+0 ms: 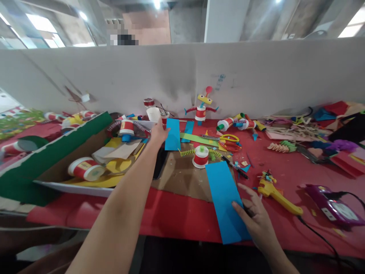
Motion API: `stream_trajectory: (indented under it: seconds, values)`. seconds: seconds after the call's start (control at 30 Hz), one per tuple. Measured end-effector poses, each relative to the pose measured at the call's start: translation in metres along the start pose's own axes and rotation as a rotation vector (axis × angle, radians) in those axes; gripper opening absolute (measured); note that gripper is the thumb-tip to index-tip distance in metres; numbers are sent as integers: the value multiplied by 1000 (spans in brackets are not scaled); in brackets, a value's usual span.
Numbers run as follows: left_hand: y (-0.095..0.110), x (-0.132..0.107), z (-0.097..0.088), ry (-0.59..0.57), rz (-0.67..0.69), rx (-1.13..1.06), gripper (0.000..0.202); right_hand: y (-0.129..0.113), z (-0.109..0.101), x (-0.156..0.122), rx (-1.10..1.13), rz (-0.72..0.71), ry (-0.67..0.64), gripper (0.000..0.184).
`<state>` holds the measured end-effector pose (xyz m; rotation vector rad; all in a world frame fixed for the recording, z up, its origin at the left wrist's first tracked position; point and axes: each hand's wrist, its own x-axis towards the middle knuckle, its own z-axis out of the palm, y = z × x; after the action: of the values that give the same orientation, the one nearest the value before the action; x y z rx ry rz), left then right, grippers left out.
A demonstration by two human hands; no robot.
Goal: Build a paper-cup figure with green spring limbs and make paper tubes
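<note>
My left hand (159, 134) reaches far forward, fingers closed at the left edge of a blue paper strip (172, 135). Just beyond that hand stands a white paper cup (154, 113). My right hand (255, 215) grips a larger blue paper strip (225, 198) near the front edge, thumb on top; something dark shows in its palm, its kind unclear. Between the hands, a small red-and-white paper cup (200, 156) with green coiled paper arms stands on a cardboard sheet (179, 179). Behind lie a green paper strip (196, 139) and yellow-and-orange-handled scissors (229, 139).
To the left, a green-edged box (71, 152) holds cups and paper pieces. A cup robot figure (200, 112) stands against the grey partition (128, 80). At right lie a yellow glue gun (279, 196), a purple corded device (332, 205) and craft scraps. A cutter (238, 167) lies near the cardboard.
</note>
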<state>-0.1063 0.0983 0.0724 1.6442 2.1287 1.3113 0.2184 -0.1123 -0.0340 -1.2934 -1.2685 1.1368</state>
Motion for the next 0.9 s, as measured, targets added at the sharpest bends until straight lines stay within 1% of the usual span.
stream_trajectory:
  seconds: [0.07, 0.1, 0.13, 0.17, 0.2, 0.23, 0.27, 0.3, 0.33, 0.37, 0.4, 0.47, 0.5, 0.53, 0.6, 0.67, 0.7, 0.73, 0.77, 0.8, 0.83, 0.87, 0.9]
  values:
    - [5, -19, -16, 81, 19, -83, 41, -1, -1, -1, -73, -42, 42, 41]
    - [8, -36, -26, 111, 13, -104, 39, -2, -1, -2, -103, -51, 60, 33]
    - [12, -58, -35, 130, 13, -138, 34, -3, 0, -3, -110, -53, 63, 28]
    - [17, -83, -42, 165, 0, -261, 31, -5, 1, -6, -102, -49, 59, 25]
    - [22, -111, -47, 108, -52, -385, 35, -7, 2, -8, -89, -42, 46, 23]
    - [27, -139, -49, -51, -152, -501, 41, -10, 5, -12, -75, -37, 30, 23]
    - [32, -167, -47, -286, -272, -601, 47, -12, 8, -15, -67, -35, 11, 22]
    - [37, -192, -43, -509, -371, -689, 44, -16, 11, -19, -64, -37, -8, 22]
    - [42, -214, -37, -636, -434, -774, 37, -19, 14, -22, -68, -37, -33, 22]
    - [45, -231, -30, -687, -461, -877, 34, -22, 16, -26, -81, -32, -67, 23]
    - [47, -244, -22, -697, -491, -976, 34, -25, 18, -29, -98, -22, -112, 24]
    - [49, -257, -10, -658, -573, -1127, 35, -28, 17, -34, -137, -11, -198, 26]
    - [49, -259, -7, -637, -617, -1174, 35, -27, 14, -36, -157, -38, -230, 28]
    - [49, -259, -5, -623, -657, -1200, 35, -26, 10, -38, -184, -98, -248, 29]
    - [47, -257, -6, -604, -702, -1213, 35, -21, 2, -42, -278, -304, -245, 32]
    - [45, -256, -8, -586, -699, -1214, 35, -16, -6, -45, -396, -545, -210, 34]
    - [44, -256, -9, -578, -686, -1218, 35, -15, -7, -46, -440, -637, -199, 33]
    - [43, -257, -10, -563, -670, -1227, 34, -15, -8, -47, -457, -696, -199, 30]
    - [42, -258, -10, -551, -653, -1236, 34, -17, -7, -47, -442, -715, -212, 24]
    - [40, -259, -9, -538, -637, -1241, 33, -19, -6, -47, -403, -684, -226, 16]
    - [39, -261, -9, -532, -621, -1239, 33, -23, -3, -46, -358, -602, -238, 9]
    - [38, -262, -9, -535, -601, -1231, 32, -26, 0, -46, -309, -487, -242, 7]
    - [37, -263, -9, -550, -574, -1219, 31, -30, 3, -45, -263, -359, -238, 10]
